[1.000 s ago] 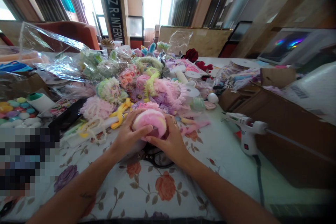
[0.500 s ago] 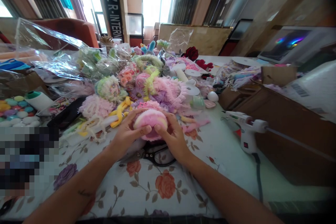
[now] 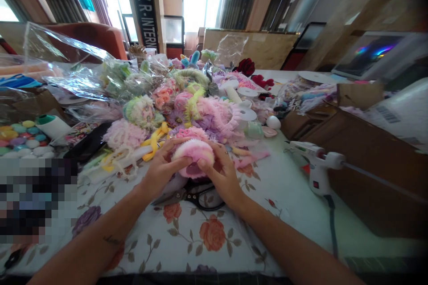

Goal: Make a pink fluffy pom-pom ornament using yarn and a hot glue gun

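A fluffy round piece [image 3: 194,148], pink with a pale yellow band, is held between my two hands above the flowered cloth. My left hand [image 3: 163,164] grips its left side, with the thumb on the near face. On the other side my right hand [image 3: 219,167] wraps round it, its thumb also pressed on the front. Black-handled scissors [image 3: 192,197] lie on the cloth just below the hands. Pink fluffy material [image 3: 190,132] shows right behind the piece. What the fingers touch at the back is hidden.
A heap of fluffy trims and flowers [image 3: 214,116] fills the middle back. At the right are a white glue gun [image 3: 317,167] with its cord and a cardboard box [image 3: 368,173]. Coloured pompoms [image 3: 23,138] and a black phone-like object [image 3: 88,142] lie left.
My left thumb has shifted slightly on the front of the piece, and a darker hollow shows below the thumbs. The whole view has moved a little; both hands keep their hold.
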`<state>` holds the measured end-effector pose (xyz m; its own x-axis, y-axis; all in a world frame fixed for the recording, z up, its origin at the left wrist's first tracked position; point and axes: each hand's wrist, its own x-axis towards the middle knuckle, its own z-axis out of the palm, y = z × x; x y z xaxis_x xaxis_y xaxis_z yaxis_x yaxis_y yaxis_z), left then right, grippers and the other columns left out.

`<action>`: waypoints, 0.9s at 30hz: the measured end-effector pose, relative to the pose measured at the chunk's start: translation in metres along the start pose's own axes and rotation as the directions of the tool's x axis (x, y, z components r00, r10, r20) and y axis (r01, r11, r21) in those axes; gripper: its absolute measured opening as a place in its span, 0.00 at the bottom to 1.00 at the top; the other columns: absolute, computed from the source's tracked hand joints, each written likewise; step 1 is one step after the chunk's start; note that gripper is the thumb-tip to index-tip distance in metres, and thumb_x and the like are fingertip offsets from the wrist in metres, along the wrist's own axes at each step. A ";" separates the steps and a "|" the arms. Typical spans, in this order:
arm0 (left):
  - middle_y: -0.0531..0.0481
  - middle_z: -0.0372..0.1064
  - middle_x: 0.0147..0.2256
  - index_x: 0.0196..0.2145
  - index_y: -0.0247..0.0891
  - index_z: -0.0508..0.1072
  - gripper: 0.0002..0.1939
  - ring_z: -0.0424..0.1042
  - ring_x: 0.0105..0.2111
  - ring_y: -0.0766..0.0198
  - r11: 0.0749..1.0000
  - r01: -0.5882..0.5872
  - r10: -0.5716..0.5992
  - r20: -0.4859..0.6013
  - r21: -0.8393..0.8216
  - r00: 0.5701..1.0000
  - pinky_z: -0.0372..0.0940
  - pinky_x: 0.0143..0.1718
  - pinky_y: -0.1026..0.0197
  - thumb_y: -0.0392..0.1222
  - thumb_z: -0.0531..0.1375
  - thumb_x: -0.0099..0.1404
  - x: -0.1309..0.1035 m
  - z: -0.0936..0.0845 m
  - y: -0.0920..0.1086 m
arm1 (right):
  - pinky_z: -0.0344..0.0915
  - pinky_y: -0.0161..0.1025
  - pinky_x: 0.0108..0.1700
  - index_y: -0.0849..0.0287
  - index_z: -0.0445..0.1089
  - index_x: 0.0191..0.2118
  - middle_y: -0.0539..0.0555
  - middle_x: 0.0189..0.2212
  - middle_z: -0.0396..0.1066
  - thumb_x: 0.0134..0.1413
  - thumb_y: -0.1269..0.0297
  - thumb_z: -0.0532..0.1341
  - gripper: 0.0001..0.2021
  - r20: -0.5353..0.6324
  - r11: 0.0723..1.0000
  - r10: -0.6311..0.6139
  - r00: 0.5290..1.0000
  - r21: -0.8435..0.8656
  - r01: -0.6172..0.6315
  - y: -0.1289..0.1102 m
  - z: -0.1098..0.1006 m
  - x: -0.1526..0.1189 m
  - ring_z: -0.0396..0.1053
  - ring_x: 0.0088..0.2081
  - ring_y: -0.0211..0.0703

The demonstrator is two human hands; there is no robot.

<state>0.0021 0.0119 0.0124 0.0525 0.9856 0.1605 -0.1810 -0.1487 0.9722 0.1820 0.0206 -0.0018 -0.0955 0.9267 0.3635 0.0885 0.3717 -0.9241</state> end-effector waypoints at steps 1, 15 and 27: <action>0.49 0.71 0.52 0.49 0.47 0.79 0.20 0.70 0.52 0.54 1.000 -0.009 0.009 -0.002 0.020 1.000 0.66 0.54 0.56 0.46 0.72 0.58 0.000 -0.001 0.000 | 0.65 0.53 0.62 0.51 0.73 0.54 0.56 0.49 0.68 0.54 0.45 0.68 0.25 0.004 1.000 -0.006 1.000 -0.005 0.006 0.001 0.000 0.000 0.69 0.54 0.53; 0.46 0.22 0.76 0.72 0.54 0.54 0.39 0.23 0.74 0.36 0.492 -0.477 0.540 0.174 0.729 0.823 0.31 0.71 0.33 0.56 0.62 0.68 -0.021 0.002 0.006 | 0.66 0.60 0.61 0.49 0.59 0.62 0.60 0.56 0.59 0.46 0.54 0.72 0.38 -0.006 0.841 -0.441 0.898 -0.353 0.410 -0.005 -0.001 -0.011 0.63 0.61 0.62; 0.48 0.62 0.67 0.65 0.53 0.67 0.27 0.38 0.74 0.46 0.263 -0.664 0.730 0.306 0.700 0.612 0.31 0.71 0.32 0.37 0.51 0.72 -0.034 0.006 0.014 | 0.66 0.61 0.60 0.47 0.57 0.64 0.61 0.56 0.59 0.46 0.48 0.74 0.42 0.108 0.825 -0.477 0.873 -0.288 0.486 -0.005 -0.001 -0.018 0.61 0.61 0.65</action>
<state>0.0037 -0.0237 0.0216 0.2006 0.4697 0.8597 0.6046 -0.7499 0.2686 0.1843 0.0021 -0.0031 -0.2322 0.6254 0.7450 0.3124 0.7733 -0.5518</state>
